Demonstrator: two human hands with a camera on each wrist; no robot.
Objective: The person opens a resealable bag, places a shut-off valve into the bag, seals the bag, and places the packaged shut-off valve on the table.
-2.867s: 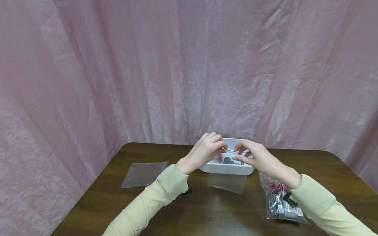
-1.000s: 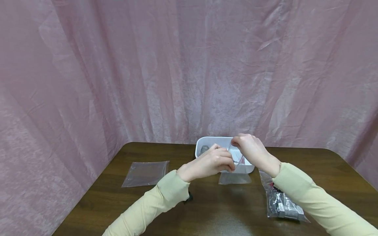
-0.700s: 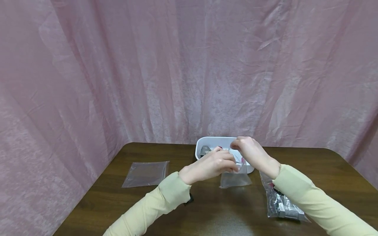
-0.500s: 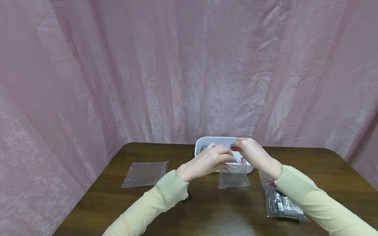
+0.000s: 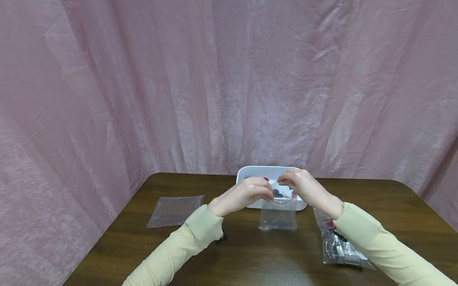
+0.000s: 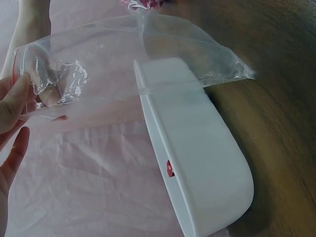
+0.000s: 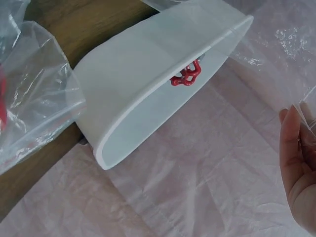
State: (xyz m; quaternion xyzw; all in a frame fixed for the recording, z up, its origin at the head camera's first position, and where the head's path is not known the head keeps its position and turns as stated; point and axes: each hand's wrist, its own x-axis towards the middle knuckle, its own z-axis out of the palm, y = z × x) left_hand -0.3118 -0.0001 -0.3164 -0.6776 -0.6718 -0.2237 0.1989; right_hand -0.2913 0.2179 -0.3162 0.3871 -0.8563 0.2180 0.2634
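Between my two hands hangs a clear zip bag (image 5: pixel 278 219), its mouth spread into a loop and its bottom hanging down in front of the white bin (image 5: pixel 252 170). My left hand (image 5: pixel 247 194) pinches the mouth's left side; in the left wrist view its thumb (image 6: pixel 16 101) lies against the film near the red zip line. My right hand (image 5: pixel 307 188) pinches the opposite side, fingers bent down. Inside the bin lie a dark part (image 5: pixel 277 193) and a red valve handwheel (image 7: pixel 186 75). The bag hides some of the bin's contents. I see nothing inside the hanging bag.
A flat clear bag (image 5: pixel 176 211) lies on the table's left. Under my right forearm, a filled clear bag (image 5: pixel 343 248) holds metal fittings and red parts. The bin stands near the table's back edge, before a pink curtain (image 5: pixel 229 87).
The bag's mouth was a flat line earlier and is now pulled apart into a loop. Over the last second my left hand moved left, away from my right hand, which stayed nearly in place.
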